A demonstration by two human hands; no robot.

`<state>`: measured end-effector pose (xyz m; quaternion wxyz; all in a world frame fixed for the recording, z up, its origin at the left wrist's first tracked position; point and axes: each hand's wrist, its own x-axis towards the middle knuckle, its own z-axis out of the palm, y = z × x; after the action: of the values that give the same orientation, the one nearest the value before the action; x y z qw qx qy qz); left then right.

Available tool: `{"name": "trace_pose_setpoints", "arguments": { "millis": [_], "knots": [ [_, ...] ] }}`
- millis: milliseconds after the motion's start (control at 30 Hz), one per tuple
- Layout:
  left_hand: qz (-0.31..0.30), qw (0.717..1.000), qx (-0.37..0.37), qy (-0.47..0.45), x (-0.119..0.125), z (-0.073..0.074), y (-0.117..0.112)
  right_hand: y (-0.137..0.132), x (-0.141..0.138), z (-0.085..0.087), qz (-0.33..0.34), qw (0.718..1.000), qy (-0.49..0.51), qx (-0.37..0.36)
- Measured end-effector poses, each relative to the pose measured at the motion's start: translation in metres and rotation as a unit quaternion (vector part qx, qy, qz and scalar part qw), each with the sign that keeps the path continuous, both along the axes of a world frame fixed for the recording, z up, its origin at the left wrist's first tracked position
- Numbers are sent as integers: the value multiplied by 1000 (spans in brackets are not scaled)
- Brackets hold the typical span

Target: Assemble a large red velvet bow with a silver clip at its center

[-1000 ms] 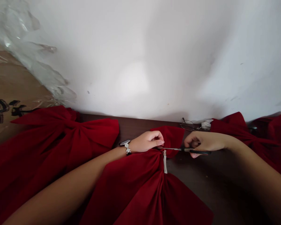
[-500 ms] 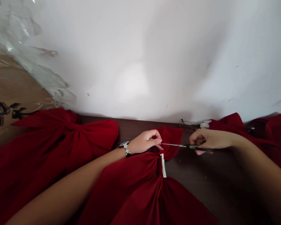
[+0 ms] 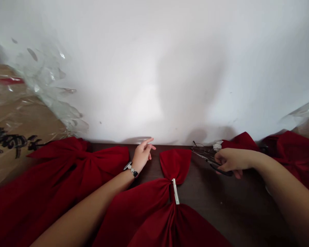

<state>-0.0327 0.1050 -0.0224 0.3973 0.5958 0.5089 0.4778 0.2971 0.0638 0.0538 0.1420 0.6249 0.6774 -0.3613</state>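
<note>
A red fabric bow (image 3: 175,164) lies on the dark table in front of me, with a silver metal hair clip (image 3: 175,191) across its gathered middle. My left hand (image 3: 142,154) is raised to the left of the bow's upper loop, fingers apart and holding nothing; a watch and a bracelet are on its wrist. To the right of the bow, my right hand (image 3: 228,160) is closed around the black handles of scissors (image 3: 221,170). Their slim metal blades point left, toward the bow's upper loop, without touching it.
Another large red bow (image 3: 77,161) lies at left beside a brown carton (image 3: 12,120) with clear plastic wrapping (image 3: 51,85). Eyeglasses (image 3: 198,148) and a crumpled white piece (image 3: 217,145) rest by the wall. More red fabric (image 3: 296,154) is at right.
My left hand has moved left and up off the bow, its pinched fingers now spread. The scissors have drawn away from it, to the right, still in my right hand. The view has shifted slightly.
</note>
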Motion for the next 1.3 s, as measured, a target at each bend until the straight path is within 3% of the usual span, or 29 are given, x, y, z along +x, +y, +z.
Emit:
{"name": "trace_pose_setpoints", "arguments": {
  "millis": [267, 367, 500, 600, 733, 867, 1000, 1100, 1200, 1300],
  "knots": [
    [-1, 998, 13, 58, 5, 0, -7, -5, -38, -5, 55, 993, -102, 20],
    [-18, 995, 55, 87, 7, 0, -10, -9, -51, -6, 83, 986, -119, 76],
    [-114, 971, 101, 186, 12, 0, -18, -12, -61, -7, 115, 970, -145, 157],
    [-117, 955, 127, 241, 14, 0, -21, -17, -64, -4, 122, 960, -155, 198],
    [-134, 950, 101, 262, 14, 1, -20, -33, -73, 8, 119, 945, -160, 258],
    [-164, 963, 77, 200, 13, 5, -20, -53, -97, 11, 160, 947, -8, 278],
    [-175, 982, 41, 62, 12, 9, -23, -63, -124, -16, 151, 952, 100, 246],
    [-116, 992, 45, 4, 9, 9, -23, -59, -131, -37, 96, 946, 185, 248],
    [-42, 994, 48, -87, 5, 8, -21, -52, -126, -40, 56, 920, 309, 233],
    [-21, 988, 49, -143, 6, 10, -23, -48, -117, -26, 37, 875, 422, 233]
  ]
}}
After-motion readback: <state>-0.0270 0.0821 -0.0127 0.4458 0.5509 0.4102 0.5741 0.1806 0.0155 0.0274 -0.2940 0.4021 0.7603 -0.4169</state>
